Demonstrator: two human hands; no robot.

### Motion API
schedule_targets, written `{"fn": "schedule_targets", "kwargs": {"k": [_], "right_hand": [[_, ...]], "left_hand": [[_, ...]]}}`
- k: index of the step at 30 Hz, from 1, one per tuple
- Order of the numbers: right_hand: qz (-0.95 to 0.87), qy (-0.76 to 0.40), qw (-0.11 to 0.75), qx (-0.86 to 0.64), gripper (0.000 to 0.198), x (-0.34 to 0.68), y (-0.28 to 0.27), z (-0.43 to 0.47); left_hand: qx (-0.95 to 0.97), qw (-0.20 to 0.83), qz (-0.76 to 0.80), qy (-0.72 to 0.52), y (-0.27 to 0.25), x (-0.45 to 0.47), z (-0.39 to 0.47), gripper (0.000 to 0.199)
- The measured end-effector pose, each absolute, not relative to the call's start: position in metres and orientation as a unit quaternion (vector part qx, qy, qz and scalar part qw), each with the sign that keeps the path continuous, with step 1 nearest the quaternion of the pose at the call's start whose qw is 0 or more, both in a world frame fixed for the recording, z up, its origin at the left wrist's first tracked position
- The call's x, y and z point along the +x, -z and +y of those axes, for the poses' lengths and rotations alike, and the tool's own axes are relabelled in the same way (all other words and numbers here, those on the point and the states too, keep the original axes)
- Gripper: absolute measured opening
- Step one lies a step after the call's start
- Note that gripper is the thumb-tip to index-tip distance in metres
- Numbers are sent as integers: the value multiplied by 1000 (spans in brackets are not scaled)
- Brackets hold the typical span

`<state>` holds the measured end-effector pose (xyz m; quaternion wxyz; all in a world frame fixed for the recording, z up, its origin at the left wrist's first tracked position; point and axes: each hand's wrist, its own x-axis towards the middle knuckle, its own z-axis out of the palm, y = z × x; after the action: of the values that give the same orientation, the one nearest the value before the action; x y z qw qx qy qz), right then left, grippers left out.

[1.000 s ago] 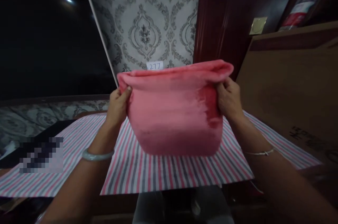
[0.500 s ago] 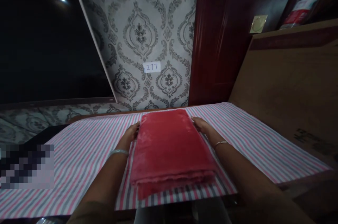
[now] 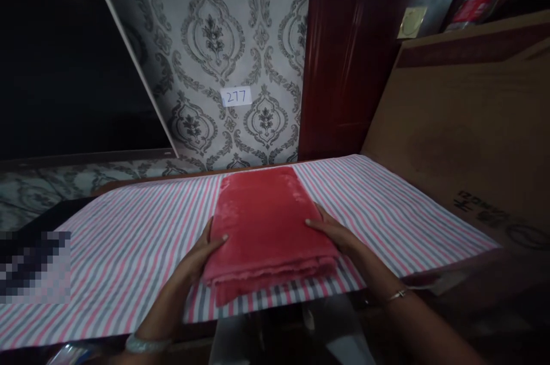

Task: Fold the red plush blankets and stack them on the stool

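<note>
A folded red towel (image 3: pixel 266 216) with a soft pile lies flat on the striped tablecloth (image 3: pixel 150 250), its layered edge toward me. At its left side, my left hand (image 3: pixel 204 250) grips the edge, thumb on top and fingers down along the side. My right hand (image 3: pixel 333 227) holds the opposite edge in the same way, its thumb on the upper face. The fingertips under or beside the towel are partly hidden.
A large cardboard box (image 3: pixel 455 124) stands along the table's right, with a plastic bottle (image 3: pixel 479 1) on top. A dark screen (image 3: pixel 73 67) hangs at left. Behind the table are patterned wallpaper (image 3: pixel 215 38) with a paper label (image 3: pixel 236 96) and a dark red panel (image 3: pixel 330 67).
Both hands have slid toward me along the towel's sides, and their thumbs now rest on its upper face. The towel looks the same, still folded. My view has shifted slightly.
</note>
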<state>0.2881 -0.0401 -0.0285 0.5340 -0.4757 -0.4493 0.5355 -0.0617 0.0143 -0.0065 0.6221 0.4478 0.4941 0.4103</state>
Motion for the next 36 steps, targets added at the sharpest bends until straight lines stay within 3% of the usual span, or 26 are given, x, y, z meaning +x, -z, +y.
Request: {"fn": "schedule_targets", "kwargs": {"k": [4, 7, 12, 14, 18, 21, 26, 31, 36], "right_hand": [[-434, -466, 562, -528, 105, 282, 14, -40], [-458, -455, 562, -517, 95, 284, 19, -50], [-536, -347, 494, -590, 78, 294, 51, -80], [-559, -250, 482, -627, 70, 294, 47, -88], [-624, -75, 531, -569, 51, 266, 8, -91], [-684, -108, 517, -504, 49, 226, -3, -85], [-690, -165, 461, -532, 42, 187, 44, -80], [-683, -147, 470, -540, 37, 190, 67, -83], [-678, -155, 481, -534, 32, 190, 40, -85]], "left_hand": [[512, 543, 510, -428, -13, -55, 9, 118], [541, 514, 508, -431, -19, -65, 3, 111], [522, 558, 523, -379, 14, -95, -20, 96], [547, 495, 546, -397, 22, -103, -25, 81], [640, 249, 542, -484, 9, -91, -35, 55], [712, 165, 490, -475, 5, -63, -53, 41], [721, 88, 509, -462, 42, -36, -84, 52], [663, 73, 536, -518, 61, -42, -95, 61], [634, 102, 534, -550, 56, -51, -95, 46]]}}
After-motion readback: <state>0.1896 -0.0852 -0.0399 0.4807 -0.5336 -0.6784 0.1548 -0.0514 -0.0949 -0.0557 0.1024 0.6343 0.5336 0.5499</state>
